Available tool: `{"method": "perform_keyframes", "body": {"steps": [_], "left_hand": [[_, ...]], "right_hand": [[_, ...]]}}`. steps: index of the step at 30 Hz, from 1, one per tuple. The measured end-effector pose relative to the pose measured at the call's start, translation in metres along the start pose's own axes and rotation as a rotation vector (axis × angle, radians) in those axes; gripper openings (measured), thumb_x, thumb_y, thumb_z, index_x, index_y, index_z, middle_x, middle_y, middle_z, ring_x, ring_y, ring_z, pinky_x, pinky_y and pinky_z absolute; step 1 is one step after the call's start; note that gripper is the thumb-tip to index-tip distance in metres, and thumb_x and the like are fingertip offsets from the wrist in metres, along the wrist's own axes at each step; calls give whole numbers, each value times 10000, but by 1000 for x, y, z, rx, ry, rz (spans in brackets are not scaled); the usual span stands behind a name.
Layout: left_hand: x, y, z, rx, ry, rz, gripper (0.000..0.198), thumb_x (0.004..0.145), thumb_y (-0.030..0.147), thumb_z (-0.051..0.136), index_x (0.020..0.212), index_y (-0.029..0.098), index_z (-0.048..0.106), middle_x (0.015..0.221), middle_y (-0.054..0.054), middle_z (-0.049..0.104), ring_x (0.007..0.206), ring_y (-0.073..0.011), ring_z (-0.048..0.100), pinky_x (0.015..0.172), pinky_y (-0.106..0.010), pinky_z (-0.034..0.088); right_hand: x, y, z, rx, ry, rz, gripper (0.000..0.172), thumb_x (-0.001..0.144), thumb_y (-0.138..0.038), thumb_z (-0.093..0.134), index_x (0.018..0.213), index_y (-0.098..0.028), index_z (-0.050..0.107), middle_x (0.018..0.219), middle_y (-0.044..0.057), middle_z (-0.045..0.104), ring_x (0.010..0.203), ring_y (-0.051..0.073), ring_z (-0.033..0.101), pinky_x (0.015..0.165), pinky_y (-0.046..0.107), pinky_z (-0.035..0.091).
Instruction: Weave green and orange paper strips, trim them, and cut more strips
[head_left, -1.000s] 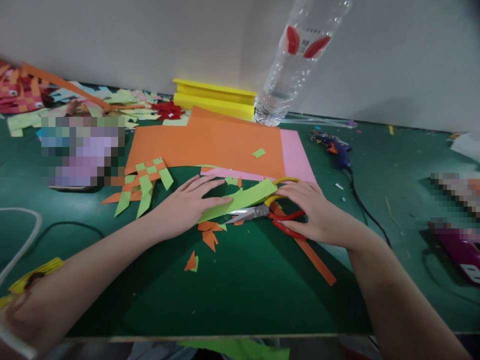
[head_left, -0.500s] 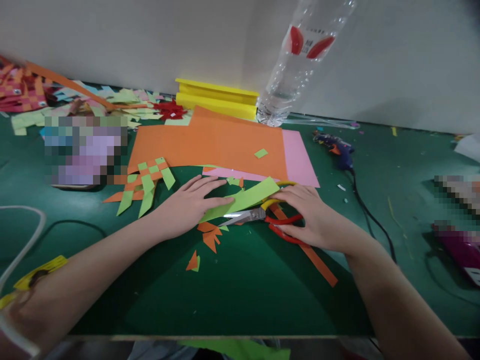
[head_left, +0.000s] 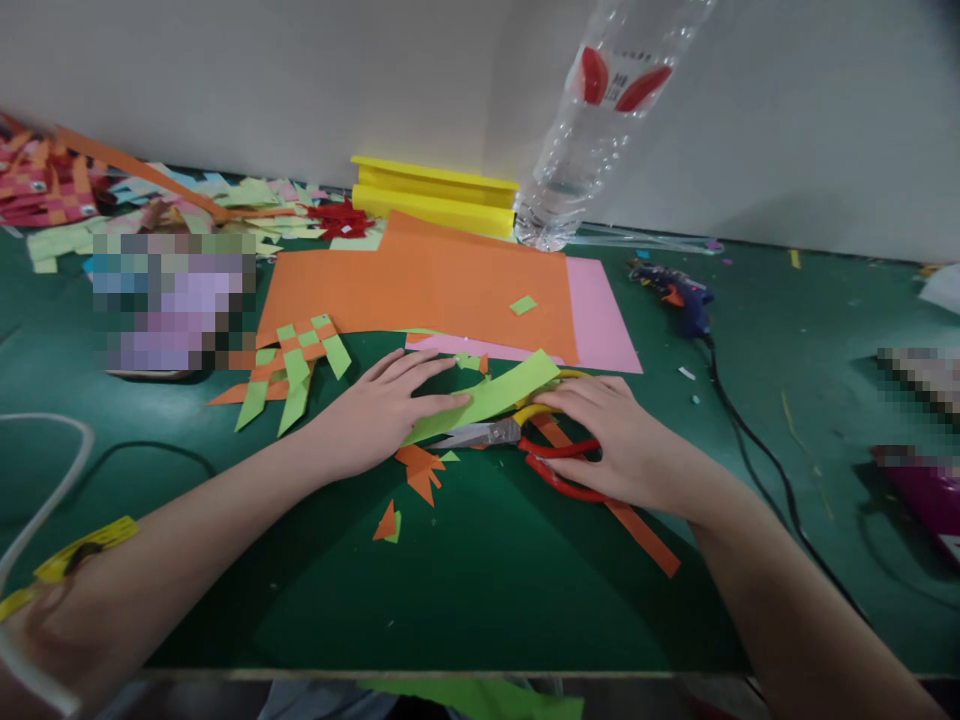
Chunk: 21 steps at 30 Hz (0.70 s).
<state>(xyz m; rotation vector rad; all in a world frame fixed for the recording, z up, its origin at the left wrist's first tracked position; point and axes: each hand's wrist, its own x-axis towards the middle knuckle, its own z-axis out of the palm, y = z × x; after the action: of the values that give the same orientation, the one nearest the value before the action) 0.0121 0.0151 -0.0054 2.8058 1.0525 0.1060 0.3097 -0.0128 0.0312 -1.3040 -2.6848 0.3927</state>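
Observation:
My left hand (head_left: 386, 410) grips the lower left end of a green paper strip (head_left: 499, 400), its thumb on top and its other fingers stretched out beyond. The strip slants up to the right. In my right hand (head_left: 626, 440) are scissors (head_left: 499, 432) with red and yellow handles, fingers in the loops. Their blades point left along the strip's lower edge, and the tips run in by my left hand. An orange paper strip (head_left: 645, 540) passes under the right hand. Orange scraps (head_left: 421, 472) lie just below the blades.
Behind my hands lie orange sheets (head_left: 465, 285) over a pink sheet (head_left: 611, 320). A woven orange and green paper piece (head_left: 296, 360) sits left, near a blurred phone (head_left: 176, 315). A clear bottle (head_left: 570, 170), a yellow folded strip (head_left: 435, 205) and a glue gun (head_left: 679, 298) stand or lie farther back.
My right hand has shifted the scissors slightly left and down, and the blades look more closed. My left hand and the green strip have barely moved.

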Motion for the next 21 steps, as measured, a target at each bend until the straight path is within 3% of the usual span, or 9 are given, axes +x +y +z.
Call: {"method": "perform_keyframes", "body": {"steps": [8, 12, 18, 21], "left_hand": [[2, 1, 2, 19, 53, 17, 732, 800, -73, 416, 1394, 350, 477, 1562, -36, 350, 1482, -256, 195, 1170, -536, 232], [5, 5, 3, 40, 71, -18, 682, 830, -59, 407, 1376, 339, 498, 1539, -59, 386, 1458, -260, 264, 1161, -568, 224], [2, -1, -4, 1, 260, -7, 405, 955, 90, 375, 1264, 220, 601, 1371, -90, 569, 1330, -250, 456, 1157, -532, 267], [-2, -10, -8, -60, 213, 64, 313, 995, 225, 401, 1122, 214, 687, 1337, -82, 593, 1315, -260, 463, 1130, -495, 331]], "right_hand": [[-3, 7, -6, 26, -8, -8, 413, 848, -418, 605, 1215, -230, 580, 1248, 108, 648, 1227, 324, 543, 1008, 517, 405], [-3, 10, -5, 25, -5, 7, 435, 829, -446, 624, 1202, -226, 586, 1253, 110, 641, 1245, 329, 526, 1019, 511, 400], [-3, 12, -5, 51, -32, 61, 456, 807, -462, 645, 1199, -234, 598, 1261, 100, 640, 1246, 330, 526, 1021, 523, 401], [-4, 13, -5, 45, -38, 67, 460, 810, -466, 640, 1204, -234, 586, 1273, 103, 632, 1257, 337, 515, 1017, 531, 407]]}}
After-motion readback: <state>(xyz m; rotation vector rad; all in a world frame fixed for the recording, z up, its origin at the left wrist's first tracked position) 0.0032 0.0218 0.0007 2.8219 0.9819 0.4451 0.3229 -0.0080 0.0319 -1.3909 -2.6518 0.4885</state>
